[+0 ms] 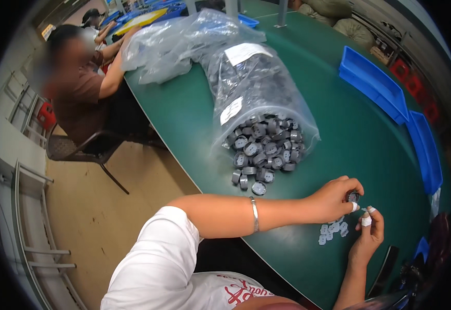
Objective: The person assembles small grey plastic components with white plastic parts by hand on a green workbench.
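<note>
Between the thumb and fingers of my left hand (334, 199) is a small round dark-grey plastic cap (353, 197). My right hand (371, 227) is close beside it, thumb and forefinger pinched on a small pale piece (364, 209), mostly hidden by the fingertips. White tape wraps my left thumb and two fingertips of my right hand. Just below my left wrist, several flat light-grey plastic pieces (330, 233) lie loose on the green table (184, 113). More grey caps (269, 147) spill from the mouth of a clear plastic bag (256, 82) lying on its side.
Two long blue trays (374, 85) stand along the right side of the table. A dark narrow bar (383, 271) lies right of my right forearm. Another clear bag (168, 46) rests at the far left, near a seated person (81, 88) in a brown shirt.
</note>
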{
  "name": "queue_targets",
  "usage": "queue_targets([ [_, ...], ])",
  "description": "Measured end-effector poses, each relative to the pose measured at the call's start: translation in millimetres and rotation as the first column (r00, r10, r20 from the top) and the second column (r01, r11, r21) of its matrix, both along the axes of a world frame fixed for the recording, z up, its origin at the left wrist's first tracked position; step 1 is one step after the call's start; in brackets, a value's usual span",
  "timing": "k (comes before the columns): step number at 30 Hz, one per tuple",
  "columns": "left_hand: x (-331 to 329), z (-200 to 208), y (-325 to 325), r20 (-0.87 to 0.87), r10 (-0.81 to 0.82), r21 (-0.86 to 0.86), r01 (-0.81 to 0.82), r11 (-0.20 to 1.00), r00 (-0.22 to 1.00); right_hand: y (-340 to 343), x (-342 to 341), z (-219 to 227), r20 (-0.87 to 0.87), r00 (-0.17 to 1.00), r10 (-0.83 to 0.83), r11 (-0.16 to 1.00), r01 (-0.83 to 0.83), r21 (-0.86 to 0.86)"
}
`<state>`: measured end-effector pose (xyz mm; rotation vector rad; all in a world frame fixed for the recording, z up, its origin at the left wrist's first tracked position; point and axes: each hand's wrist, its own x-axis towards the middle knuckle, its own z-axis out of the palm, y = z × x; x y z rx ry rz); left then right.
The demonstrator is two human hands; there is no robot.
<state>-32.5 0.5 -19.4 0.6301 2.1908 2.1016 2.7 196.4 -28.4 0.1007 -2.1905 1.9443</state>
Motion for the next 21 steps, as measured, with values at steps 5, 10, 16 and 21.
queue_targets([
  [5, -3, -7, 7, 0.057, -0.012, 0.057, 0.009, 0.998, 0.998, -10, -3, 2, -0.042, 0.999, 0.021, 0.999, -0.02, 0.026],
  [10, -5, -9, 12, 0.064, -0.042, 0.125, 0.033, 0.992, 0.997, -8, -6, -1, -0.125, 0.992, 0.009, 0.996, 0.002, 0.084],
  [16, -3, -2, 7, 0.15, -0.061, 0.198, 0.031, 0.98, 0.987, -11, -6, -4, -0.132, 0.99, -0.052, 0.995, 0.062, 0.072],
  [21, 2, 1, 6, 0.165, -0.106, 0.199, 0.072, 0.977, 0.981, -14, 2, -7, -0.17, 0.985, -0.019, 0.987, 0.045, 0.152],
])
